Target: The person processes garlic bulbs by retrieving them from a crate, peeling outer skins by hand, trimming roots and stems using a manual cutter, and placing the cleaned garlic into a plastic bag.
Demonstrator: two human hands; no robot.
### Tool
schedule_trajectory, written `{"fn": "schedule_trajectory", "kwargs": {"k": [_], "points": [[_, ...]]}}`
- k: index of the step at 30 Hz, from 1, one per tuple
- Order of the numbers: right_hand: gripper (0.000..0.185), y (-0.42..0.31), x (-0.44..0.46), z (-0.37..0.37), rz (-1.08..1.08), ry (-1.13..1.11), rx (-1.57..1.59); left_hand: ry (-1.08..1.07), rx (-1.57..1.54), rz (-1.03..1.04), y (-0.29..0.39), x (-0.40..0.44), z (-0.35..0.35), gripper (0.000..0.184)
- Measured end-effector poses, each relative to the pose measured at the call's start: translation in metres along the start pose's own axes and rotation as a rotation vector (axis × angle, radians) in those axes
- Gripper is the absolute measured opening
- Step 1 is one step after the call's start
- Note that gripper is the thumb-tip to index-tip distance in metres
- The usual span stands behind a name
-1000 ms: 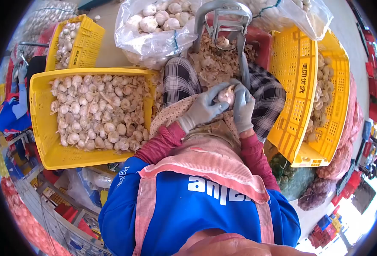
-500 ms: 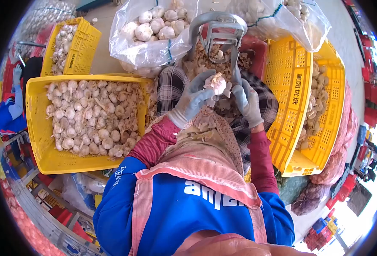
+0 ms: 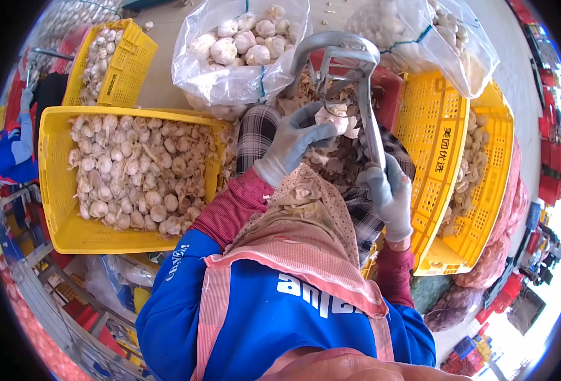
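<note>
My left hand (image 3: 303,136), in a grey-coated glove, is closed around a white garlic bulb (image 3: 336,119). The bulb sits at the near end of a grey metal lever tool (image 3: 336,42) with a curved frame, though I cannot make out whether a blade touches it. My gloved right hand (image 3: 389,193) is wrapped around the lower end of the tool's long handle (image 3: 372,130). Papery garlic skins (image 3: 331,159) lie below the bulb, between my knees. More scraps rest on the pink apron (image 3: 293,238) over my lap.
To the left stands a yellow crate (image 3: 58,222) of garlic bulbs, with a smaller yellow crate (image 3: 128,66) behind it. Ahead is a clear plastic bag (image 3: 191,86) of bulbs, and another bag (image 3: 480,60) lies on yellow crates (image 3: 429,120) at right. A co-worker's blue sleeve (image 3: 21,155) shows far left.
My right hand has moved right and toward me and now grips the tool's handle, which has swung nearer. The garlic bulb in my left hand has shifted slightly right, up against the tool.
</note>
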State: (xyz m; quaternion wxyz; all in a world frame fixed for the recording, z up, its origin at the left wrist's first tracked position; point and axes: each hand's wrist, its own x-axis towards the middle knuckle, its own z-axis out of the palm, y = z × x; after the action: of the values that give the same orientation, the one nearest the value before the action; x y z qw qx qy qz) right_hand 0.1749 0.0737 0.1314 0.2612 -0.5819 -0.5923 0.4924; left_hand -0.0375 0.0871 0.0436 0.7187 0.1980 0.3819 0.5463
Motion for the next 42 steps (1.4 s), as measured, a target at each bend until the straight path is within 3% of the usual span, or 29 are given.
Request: {"fn": "schedule_trajectory", "kwargs": {"k": [2,4,5,8,10,12,13,14,15,17,18,19,20,22,23,25,27,28,30,32,33,35,36,37,38,39,40,41,42], "points": [[0.026,0.016,0.003,0.01,-0.136,0.113,-0.17,0.028,-0.002,-0.042,0.005,-0.002,0.007,0.044],[0.03,0.065,0.024,0.029,-0.235,0.195,-0.373,0.063,-0.093,-0.061,0.007,0.0,0.012,0.04],[0.032,0.08,0.039,0.034,-0.394,0.223,-0.469,0.06,-0.091,-0.061,0.006,0.002,0.01,0.04],[0.033,0.119,0.083,0.045,-0.447,0.178,-0.437,0.098,-0.079,-0.069,-0.011,0.02,-0.014,0.034],[0.039,0.089,0.073,0.043,-0.411,0.143,-0.413,0.081,-0.059,-0.083,-0.007,0.009,-0.017,0.036],[0.047,0.078,0.053,0.043,-0.607,0.412,-0.594,-0.031,0.01,-0.094,-0.007,-0.008,-0.028,0.043],[0.052,0.068,0.039,0.038,-0.679,0.426,-0.571,-0.022,0.015,-0.066,-0.01,-0.02,-0.026,0.046],[0.05,0.071,0.02,0.04,-0.544,0.4,-0.334,-0.007,0.022,-0.033,-0.012,-0.031,-0.025,0.048],[0.046,0.076,0.012,0.047,-0.579,0.42,-0.157,-0.097,0.137,-0.009,-0.017,-0.036,-0.031,0.059],[0.041,0.053,-0.004,0.067,-0.207,0.205,0.458,-0.134,0.108,-0.03,-0.014,-0.056,-0.016,0.065],[0.036,0.057,-0.006,0.065,-0.061,0.063,0.399,-0.192,0.05,-0.01,-0.026,-0.058,-0.017,0.068],[0.032,0.075,-0.003,0.067,-0.092,0.019,0.352,-0.154,-0.146,-0.013,-0.051,-0.059,-0.02,0.07],[0.03,0.092,0.0,0.078,0.025,0.056,0.66,-0.224,-0.334,-0.022,-0.055,-0.062,-0.018,0.068],[0.025,0.132,0.012,0.078,-0.058,-0.001,0.5,-0.222,-0.242,-0.06,-0.058,-0.066,-0.02,0.07],[0.024,0.144,0.022,0.075,-0.103,-0.119,0.238,-0.224,-0.294,-0.054,-0.058,-0.068,-0.021,0.071],[0.024,0.138,0.02,0.079,-0.16,-0.066,0.149,-0.225,-0.309,0.007,-0.053,-0.068,-0.022,0.072],[0.04,0.098,0.008,0.074,-0.027,-0.095,0.514,-0.227,-0.231,0.024,-0.041,-0.076,-0.028,0.066],[0.045,0.082,0.0,0.067,0.184,-0.103,0.602,-0.2,-0.072,0.095,-0.041,-0.075,-0.03,0.063],[0.044,0.085,0.0,0.068,0.103,-0.163,0.639,-0.134,0.24,0.157,-0.041,-0.07,-0.027,0.055],[0.033,0.077,-0.001,0.073,-0.07,-0.107,0.472,-0.1,0.241,0.151,-0.04,-0.072,-0.018,0.056],[0.026,0.074,-0.001,0.074,-0.2,-0.074,0.34,-0.117,0.066,0.17,-0.052,-0.067,-0.018,0.055],[0.014,0.08,0.002,0.075,-0.248,-0.106,0.256,0.087,0.409,0.271,-0.045,-0.072,-0.01,0.051],[0.012,0.058,-0.003,0.084,-0.249,-0.093,0.252,0.061,0.178,0.26,-0.063,-0.063,-0.015,0.048],[0.016,0.052,-0.004,0.087,-0.223,-0.102,0.31,0.105,0.268,0.284,-0.056,-0.069,-0.018,0.047],[0.022,0.088,0.017,0.077,-0.295,-0.268,0.429,0.095,0.189,0.152,-0.05,-0.075,-0.021,0.045],[0.028,0.089,0.019,0.074,0.046,-0.259,0.581,0.056,0.083,0.173,-0.043,-0.084,-0.023,0.045],[0.031,0.078,0.021,0.082,-0.146,-0.186,0.364,-0.005,-0.036,0.173,-0.041,-0.093,-0.019,0.045],[0.035,0.09,0.025,0.083,-0.042,-0.243,0.364,0.016,0.017,0.219,-0.035,-0.102,-0.013,0.043],[0.035,0.105,0.029,0.082,-0.166,-0.235,0.238,-0.084,-0.024,0.211,-0.012,-0.12,-0.003,0.042]]}}
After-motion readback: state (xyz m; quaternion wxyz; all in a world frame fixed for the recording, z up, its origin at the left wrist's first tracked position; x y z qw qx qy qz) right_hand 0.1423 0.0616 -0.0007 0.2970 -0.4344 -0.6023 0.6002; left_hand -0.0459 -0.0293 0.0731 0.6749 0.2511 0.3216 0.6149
